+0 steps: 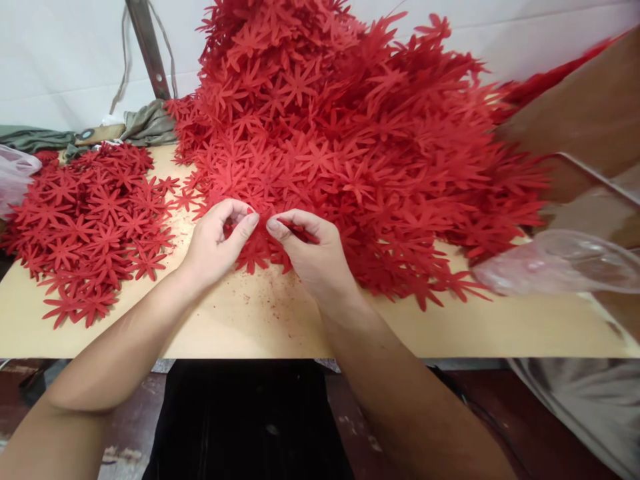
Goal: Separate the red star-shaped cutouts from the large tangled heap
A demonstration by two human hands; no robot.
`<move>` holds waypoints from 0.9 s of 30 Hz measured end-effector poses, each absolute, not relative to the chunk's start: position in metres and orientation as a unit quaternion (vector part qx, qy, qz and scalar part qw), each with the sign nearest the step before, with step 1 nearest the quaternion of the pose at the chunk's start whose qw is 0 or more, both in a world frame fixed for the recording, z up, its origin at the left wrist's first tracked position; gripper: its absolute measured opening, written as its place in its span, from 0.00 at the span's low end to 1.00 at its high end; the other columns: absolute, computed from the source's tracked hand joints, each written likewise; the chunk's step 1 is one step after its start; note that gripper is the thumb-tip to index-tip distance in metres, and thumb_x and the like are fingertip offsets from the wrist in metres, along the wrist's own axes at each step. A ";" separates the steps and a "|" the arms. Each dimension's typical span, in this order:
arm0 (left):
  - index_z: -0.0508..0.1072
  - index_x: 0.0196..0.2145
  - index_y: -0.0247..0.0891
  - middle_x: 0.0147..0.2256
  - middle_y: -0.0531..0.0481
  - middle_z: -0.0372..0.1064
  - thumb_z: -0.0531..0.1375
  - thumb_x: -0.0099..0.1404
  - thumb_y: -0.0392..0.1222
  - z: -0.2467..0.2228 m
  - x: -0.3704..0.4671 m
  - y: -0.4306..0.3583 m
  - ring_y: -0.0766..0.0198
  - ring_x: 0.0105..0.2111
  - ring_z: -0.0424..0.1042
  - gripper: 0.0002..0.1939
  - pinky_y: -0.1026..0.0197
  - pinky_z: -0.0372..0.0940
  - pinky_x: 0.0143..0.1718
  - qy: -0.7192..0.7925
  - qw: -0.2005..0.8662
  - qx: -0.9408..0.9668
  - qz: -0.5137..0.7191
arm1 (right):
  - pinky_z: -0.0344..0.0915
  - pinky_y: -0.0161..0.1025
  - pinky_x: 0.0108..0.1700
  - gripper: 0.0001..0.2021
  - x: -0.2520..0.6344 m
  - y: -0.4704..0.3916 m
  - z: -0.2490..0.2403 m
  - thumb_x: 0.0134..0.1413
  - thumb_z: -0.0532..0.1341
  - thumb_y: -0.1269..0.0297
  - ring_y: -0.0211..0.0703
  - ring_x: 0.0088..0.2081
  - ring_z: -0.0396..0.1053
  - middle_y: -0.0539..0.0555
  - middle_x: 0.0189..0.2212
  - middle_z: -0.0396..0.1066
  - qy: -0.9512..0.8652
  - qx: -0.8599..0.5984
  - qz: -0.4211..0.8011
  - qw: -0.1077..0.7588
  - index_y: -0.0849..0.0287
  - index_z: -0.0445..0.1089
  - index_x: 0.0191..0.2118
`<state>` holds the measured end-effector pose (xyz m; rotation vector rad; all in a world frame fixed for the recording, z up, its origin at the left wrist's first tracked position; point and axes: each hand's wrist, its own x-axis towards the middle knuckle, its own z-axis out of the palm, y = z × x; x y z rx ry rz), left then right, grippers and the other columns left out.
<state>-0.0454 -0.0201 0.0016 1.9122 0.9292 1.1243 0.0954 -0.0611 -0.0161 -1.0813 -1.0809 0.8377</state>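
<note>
Both hands are close together over the front edge of a large heap of red flower-shaped pieces [320,160]. My left hand [217,237] has its thumb and forefinger pinched on a bit of red piece. Facing it, my right hand [313,250] is closed in a pinch on red material, its thumb against the forefinger. Red petals show between the two sets of fingertips, but the exact outline of what they grip merges with the heap behind. A smaller pile of red flower pieces [95,220] lies to the left of my left hand.
The pale table [240,333] has red crumbs near its front. Clear plastic bags lie at the right [560,263] and far left [15,173]. Brown cardboard [585,113] leans at the right. Green cloth [153,123] and a metal bar [147,47] are at the back.
</note>
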 end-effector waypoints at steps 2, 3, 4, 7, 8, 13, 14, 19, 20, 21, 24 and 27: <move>0.70 0.31 0.38 0.30 0.51 0.67 0.61 0.60 0.52 0.002 -0.044 -0.021 0.67 0.31 0.64 0.13 0.62 0.60 0.35 0.353 0.383 0.735 0.435 | 0.64 0.35 0.34 0.07 0.096 -0.061 -0.015 0.44 0.67 0.59 0.33 0.27 0.64 0.47 0.23 0.68 -0.475 -0.474 0.371 0.642 0.56 0.72 0.25; 0.71 0.31 0.38 0.31 0.50 0.68 0.62 0.58 0.52 0.003 -0.043 -0.021 0.67 0.31 0.65 0.13 0.62 0.61 0.35 0.351 0.391 0.731 0.435 | 0.63 0.35 0.32 0.09 0.096 -0.061 -0.015 0.44 0.68 0.57 0.33 0.27 0.63 0.47 0.22 0.68 -0.473 -0.475 0.374 0.641 0.56 0.72 0.24; 0.71 0.31 0.38 0.31 0.50 0.69 0.63 0.57 0.52 0.002 -0.042 -0.022 0.67 0.31 0.65 0.13 0.62 0.61 0.34 0.350 0.401 0.726 0.435 | 0.62 0.35 0.31 0.11 0.096 -0.060 -0.014 0.42 0.69 0.56 0.32 0.26 0.61 0.46 0.21 0.66 -0.472 -0.475 0.379 0.639 0.57 0.72 0.24; 0.71 0.29 0.38 0.29 0.52 0.69 0.66 0.54 0.52 0.001 -0.039 -0.022 0.68 0.29 0.66 0.15 0.63 0.61 0.32 0.347 0.461 0.694 0.429 | 0.59 0.35 0.28 0.16 0.097 -0.060 -0.013 0.40 0.69 0.51 0.31 0.23 0.58 0.45 0.19 0.62 -0.469 -0.472 0.396 0.633 0.58 0.70 0.22; 0.71 0.29 0.38 0.28 0.52 0.69 0.66 0.53 0.53 0.000 -0.038 -0.022 0.69 0.28 0.65 0.16 0.63 0.61 0.31 0.343 0.488 0.680 0.427 | 0.58 0.35 0.28 0.17 0.097 -0.060 -0.013 0.40 0.69 0.50 0.31 0.23 0.58 0.46 0.19 0.62 -0.470 -0.470 0.399 0.631 0.58 0.69 0.22; 0.69 0.28 0.37 0.25 0.56 0.68 0.69 0.48 0.55 -0.002 -0.037 -0.020 0.72 0.26 0.66 0.20 0.65 0.62 0.30 0.311 0.577 0.624 0.424 | 0.55 0.35 0.27 0.19 0.099 -0.061 -0.012 0.39 0.70 0.49 0.30 0.23 0.55 0.45 0.19 0.59 -0.479 -0.461 0.391 0.637 0.59 0.67 0.19; 0.69 0.27 0.37 0.25 0.56 0.67 0.69 0.47 0.55 -0.002 -0.036 -0.020 0.73 0.25 0.65 0.20 0.66 0.63 0.30 0.309 0.586 0.618 0.424 | 0.54 0.35 0.27 0.19 0.099 -0.061 -0.012 0.39 0.69 0.48 0.30 0.23 0.55 0.45 0.19 0.59 -0.479 -0.457 0.390 0.640 0.59 0.67 0.19; 0.69 0.27 0.38 0.24 0.57 0.66 0.69 0.49 0.51 -0.004 -0.035 -0.019 0.73 0.25 0.66 0.18 0.66 0.64 0.31 0.306 0.611 0.585 0.436 | 0.53 0.36 0.28 0.19 0.098 -0.061 -0.011 0.39 0.69 0.47 0.30 0.23 0.54 0.45 0.19 0.57 -0.486 -0.441 0.386 0.649 0.58 0.67 0.19; 0.69 0.27 0.37 0.24 0.57 0.67 0.69 0.50 0.51 -0.005 -0.034 -0.019 0.73 0.26 0.66 0.17 0.66 0.64 0.32 0.306 0.615 0.582 0.435 | 0.52 0.36 0.28 0.20 0.098 -0.061 -0.011 0.39 0.69 0.47 0.30 0.23 0.54 0.45 0.19 0.57 -0.488 -0.440 0.382 0.650 0.58 0.66 0.18; 0.69 0.28 0.37 0.25 0.56 0.68 0.69 0.50 0.51 -0.006 -0.034 -0.018 0.72 0.26 0.67 0.17 0.65 0.64 0.32 0.307 0.615 0.582 0.433 | 0.52 0.36 0.28 0.20 0.098 -0.061 -0.011 0.39 0.69 0.48 0.30 0.23 0.53 0.45 0.19 0.56 -0.490 -0.439 0.377 0.651 0.59 0.66 0.18; 0.72 0.31 0.37 0.29 0.54 0.71 0.70 0.49 0.49 -0.006 -0.035 -0.018 0.72 0.30 0.68 0.17 0.67 0.65 0.35 0.315 0.580 0.595 0.459 | 0.52 0.36 0.28 0.22 0.098 -0.060 -0.012 0.41 0.68 0.48 0.30 0.24 0.52 0.45 0.19 0.54 -0.503 -0.444 0.356 0.650 0.59 0.62 0.17; 0.75 0.35 0.38 0.36 0.53 0.73 0.71 0.48 0.47 -0.002 -0.038 -0.017 0.72 0.33 0.68 0.18 0.67 0.65 0.38 0.319 0.515 0.626 0.490 | 0.52 0.36 0.28 0.23 0.098 -0.061 -0.011 0.44 0.67 0.47 0.30 0.23 0.52 0.45 0.19 0.53 -0.520 -0.453 0.327 0.646 0.60 0.60 0.17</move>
